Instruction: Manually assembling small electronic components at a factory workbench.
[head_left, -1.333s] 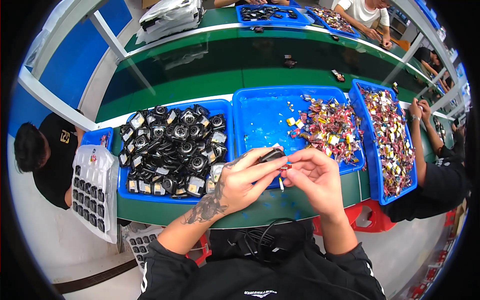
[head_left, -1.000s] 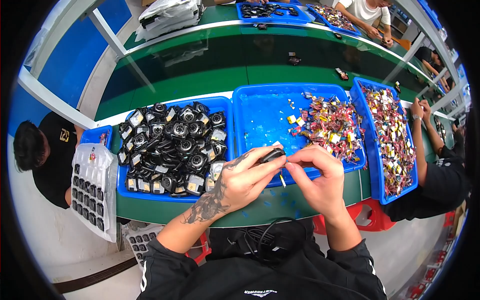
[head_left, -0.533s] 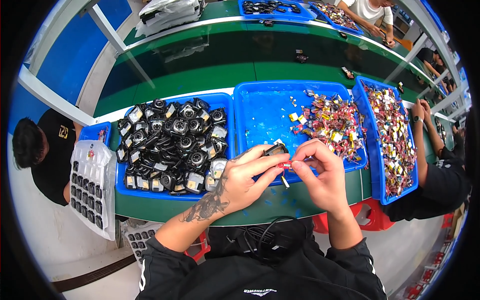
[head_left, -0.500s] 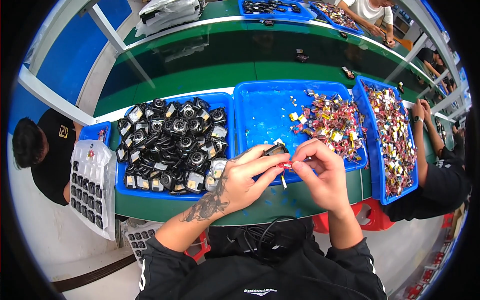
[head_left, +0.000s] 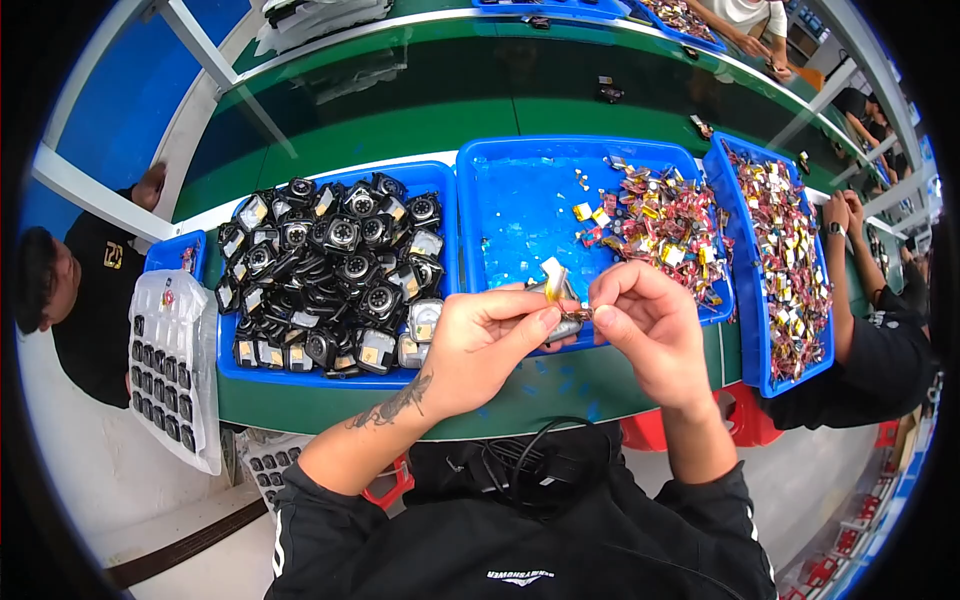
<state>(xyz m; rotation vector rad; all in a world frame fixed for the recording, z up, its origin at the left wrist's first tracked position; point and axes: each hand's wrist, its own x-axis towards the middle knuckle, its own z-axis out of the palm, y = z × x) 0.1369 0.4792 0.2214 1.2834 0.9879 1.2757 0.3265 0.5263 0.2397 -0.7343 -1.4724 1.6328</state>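
My left hand is closed around a watch body, held above the near edge of the middle tray. A small tab with white and yellow parts sticks up from it beside my left thumb. My right hand pinches at the right side of the same piece, fingertips together. Whatever sits between those fingertips is too small to make out. Left of my hands, black watch bodies lie heaped in a blue tray. Small red, yellow and white parts fill the right side of the middle blue tray.
Another blue tray of small parts stands at the right. A clear tray of watch pieces is at the left, near a seated person. Another person's forearms rest at the right. Beyond the trays runs a green conveyor belt.
The watch body has turned in my left hand, and the white and yellow tab now points up. The red piece between my fingers no longer shows. The seated person at the left has raised a hand.
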